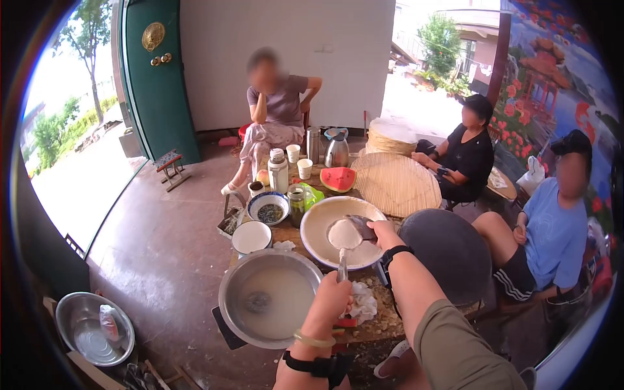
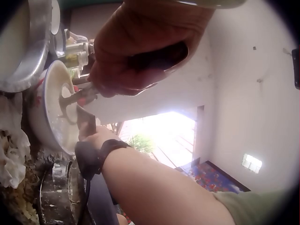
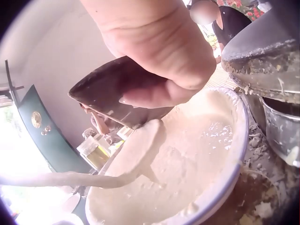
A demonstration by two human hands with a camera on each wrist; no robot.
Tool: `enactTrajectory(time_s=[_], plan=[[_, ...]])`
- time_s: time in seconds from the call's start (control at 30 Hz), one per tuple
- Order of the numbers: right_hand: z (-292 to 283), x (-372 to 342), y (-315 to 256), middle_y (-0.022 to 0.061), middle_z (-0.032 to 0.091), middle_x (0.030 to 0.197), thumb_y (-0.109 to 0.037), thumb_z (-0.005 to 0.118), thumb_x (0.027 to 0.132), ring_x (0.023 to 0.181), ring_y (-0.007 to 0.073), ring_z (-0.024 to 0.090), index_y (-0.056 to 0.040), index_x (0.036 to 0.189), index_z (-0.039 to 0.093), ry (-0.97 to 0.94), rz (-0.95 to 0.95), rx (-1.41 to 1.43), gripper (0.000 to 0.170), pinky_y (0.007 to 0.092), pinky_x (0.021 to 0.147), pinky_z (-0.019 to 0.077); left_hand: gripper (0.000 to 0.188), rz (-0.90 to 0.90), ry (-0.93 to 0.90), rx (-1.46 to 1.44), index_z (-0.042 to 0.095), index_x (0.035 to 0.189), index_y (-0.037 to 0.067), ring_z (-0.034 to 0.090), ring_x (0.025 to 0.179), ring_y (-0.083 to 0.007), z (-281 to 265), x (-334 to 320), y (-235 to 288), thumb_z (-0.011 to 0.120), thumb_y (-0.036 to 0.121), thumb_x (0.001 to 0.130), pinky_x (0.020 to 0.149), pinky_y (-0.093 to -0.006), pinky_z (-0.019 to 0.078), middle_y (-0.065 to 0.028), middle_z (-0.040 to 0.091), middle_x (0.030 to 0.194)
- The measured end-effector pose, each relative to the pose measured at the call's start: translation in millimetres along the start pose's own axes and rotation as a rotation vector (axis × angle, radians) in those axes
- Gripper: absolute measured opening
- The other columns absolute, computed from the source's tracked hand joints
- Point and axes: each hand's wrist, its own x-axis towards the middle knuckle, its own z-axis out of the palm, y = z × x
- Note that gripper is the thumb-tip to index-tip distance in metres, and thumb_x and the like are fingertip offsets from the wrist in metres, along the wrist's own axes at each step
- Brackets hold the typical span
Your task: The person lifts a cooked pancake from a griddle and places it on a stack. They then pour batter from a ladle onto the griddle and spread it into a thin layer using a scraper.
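Note:
My left hand [image 1: 330,301] grips the handle of a ladle [image 1: 344,235], whose bowl is coated with pale batter and hangs over a wide enamel basin [image 1: 308,229] of the same batter. In my right hand [image 1: 385,235] is a dark, flat, curved scraper [image 3: 105,89], pinched with the thumb across its face. Its lower edge meets the ladle's rim in the right wrist view. In the left wrist view the left hand [image 2: 140,51] is close to the camera, above and beside the basin [image 2: 39,110].
A black domed griddle [image 1: 448,257] stands right of the basin. Left is a metal basin [image 1: 229,286] of cloudy water. Behind are a round woven mat [image 1: 396,182], a watermelon piece [image 1: 338,179], a thermos [image 1: 278,172] and cups. Three people sit around the table.

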Motion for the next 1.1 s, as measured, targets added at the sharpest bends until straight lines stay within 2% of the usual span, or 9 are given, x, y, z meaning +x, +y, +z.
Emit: enactTrajectory(time_s=[0.3,0.53,0.57,0.7,0.83,0.9,1.0,1.03,1.1], plan=[[-7.0,-20.5,28.5,0.0075,0.057,0.095,-0.017,0.065,0.079,0.08,0.0242,0.058,-0.0088,0.106,0.05,-0.029,0.178,0.199,0.032,0.0416,0.064,0.0487,0.003,0.021,0.037,-0.049,0.041,0.079,0.004,0.043,0.043,-0.0101,2.8,-1.5,6.5,0.04,0.005,0.078,0.035,-0.0234,0.0353,-0.0033,0.043,0.061],[0.5,-53.0,50.3,0.0106,0.056,0.101,-0.02,0.062,0.081,0.086,0.0278,0.058,-0.0053,0.111,0.048,-0.058,0.091,0.215,0.036,0.0481,0.069,0.0468,0.002,0.013,0.064,-0.041,0.041,0.077,0.004,0.043,0.044,-0.0116,4.6,-1.7,9.8,0.039,0.005,0.076,0.036,-0.024,0.0336,-0.0045,0.043,0.059],[5.0,-44.8,60.0,0.012,0.057,0.099,-0.023,0.063,0.08,0.082,0.028,0.058,-0.0021,0.103,0.054,-0.014,0.067,0.202,0.033,0.0476,0.064,0.0485,0.002,0.019,0.064,-0.05,0.041,0.077,0.003,0.043,0.044,-0.0115,5.1,-0.2,8.6,0.039,0.005,0.076,0.036,-0.024,0.034,-0.0045,0.044,0.06],[17.4,-52.8,74.3,0.0146,0.056,0.1,-0.029,0.06,0.082,0.083,0.03,0.057,-0.0001,0.102,0.054,-0.01,0.051,0.174,0.037,0.0508,0.06,0.0458,0.002,0.046,0.044,-0.098,0.042,0.077,0.003,0.043,0.045,-0.0111,9.0,3.2,4.6,0.04,0.004,0.077,0.037,-0.0241,0.0353,-0.0046,0.045,0.062],[27.3,-48.5,89.7,0.0195,0.054,0.103,-0.031,0.059,0.082,0.082,0.0323,0.057,0.0051,0.109,0.044,0.076,0.021,0.103,0.047,0.0446,0.056,0.0479,0.002,0.031,0.056,-0.165,0.042,0.079,0.003,0.043,0.046,-0.0101,13.6,5.5,3.5,0.041,0.003,0.078,0.037,-0.0233,0.0356,-0.005,0.045,0.063],[27.4,-84.3,68.6,0.0222,0.054,0.104,-0.029,0.059,0.082,0.082,0.0324,0.058,0.0069,0.111,0.041,0.169,0.031,0.027,0.05,0.0418,0.057,0.049,0.002,0.027,0.056,-0.181,0.042,0.081,0.003,0.043,0.046,-0.0097,15.5,6.1,5.7,0.041,0.003,0.079,0.037,-0.0228,0.0355,-0.0053,0.046,0.064],[26.7,-91.9,66.6,0.0263,0.052,0.106,-0.027,0.061,0.081,0.089,0.0341,0.057,0.0097,0.111,0.039,0.204,-0.045,-0.002,0.052,0.0405,0.068,0.049,0.003,0.018,0.026,-0.182,0.042,0.081,0.003,0.042,0.046,-0.0094,16.8,3.3,15.3,0.042,0.003,0.078,0.036,-0.0222,0.0351,-0.0056,0.046,0.064],[29.8,-69.3,83.1,0.0289,0.051,0.108,-0.026,0.062,0.081,0.098,0.036,0.054,0.0111,0.109,0.039,0.239,-0.109,0.007,0.052,0.0395,0.079,0.0455,0.002,0.022,0.028,-0.191,0.043,0.081,0.003,0.042,0.046,-0.0095,17.9,5.5,15.4,0.042,0.003,0.078,0.036,-0.0222,0.035,-0.0055,0.046,0.064],[28.5,-83.6,77.9,0.0302,0.05,0.109,-0.026,0.062,0.08,0.102,0.0383,0.051,0.0113,0.109,0.039,0.283,-0.161,-0.031,0.053,0.0398,0.085,0.0425,0.001,0.03,0.03,-0.208,0.043,0.079,0.003,0.042,0.046,-0.0095,20.0,11.3,14.7,0.043,0.003,0.078,0.036,-0.0222,0.0347,-0.0055,0.046,0.065]])
